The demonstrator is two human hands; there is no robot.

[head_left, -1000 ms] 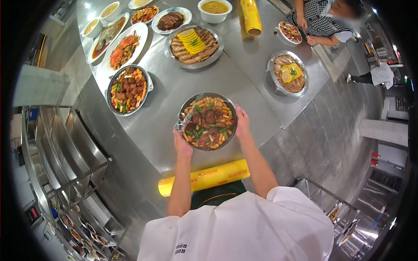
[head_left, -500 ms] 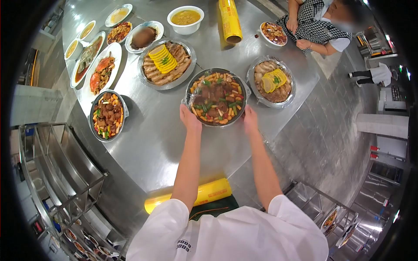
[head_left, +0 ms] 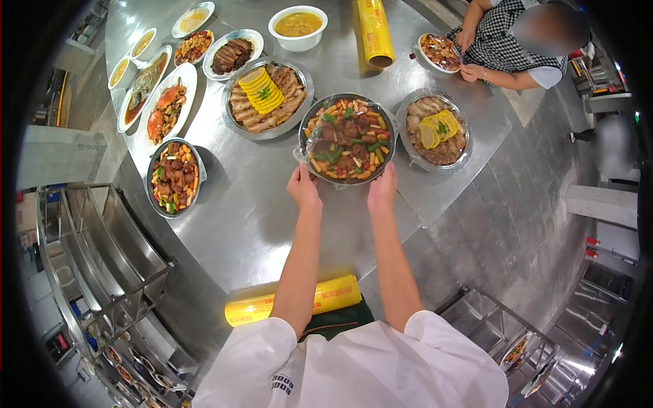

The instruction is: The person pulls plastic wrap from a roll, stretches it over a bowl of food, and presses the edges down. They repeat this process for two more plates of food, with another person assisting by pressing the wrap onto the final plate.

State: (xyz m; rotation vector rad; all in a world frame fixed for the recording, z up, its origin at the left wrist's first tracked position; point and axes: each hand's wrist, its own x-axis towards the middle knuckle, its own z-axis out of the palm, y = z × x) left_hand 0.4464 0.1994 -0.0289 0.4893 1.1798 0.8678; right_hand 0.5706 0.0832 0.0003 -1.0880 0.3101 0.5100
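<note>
A round black dish (head_left: 349,139) of meat chunks with green and yellow vegetable pieces lies under clear cling film on the steel table. My left hand (head_left: 303,188) grips its near left side, fingers partly hidden by the rim. On the near right side my right hand (head_left: 383,188) holds the same dish, its fingertips beneath the edge. Just left of it stands a foil tray (head_left: 237,127) of sliced meat topped with lemon slices. To its right is another wrapped foil tray (head_left: 445,166) with lemon slices on top.
A similar black dish (head_left: 175,178) sits at the table's left edge. Plated dishes and a white soup bowl (head_left: 298,41) stand farther back. One yellow film roll (head_left: 375,34) lies at the back, another film roll (head_left: 337,292) near my body. A person (head_left: 503,47) handles a wrapped bowl (head_left: 439,53).
My hands have shifted on the dish, the right one inward along the near rim. The dish sits slightly farther up and right in view, as does the whole table. The co-worker leans closer to the bowl.
</note>
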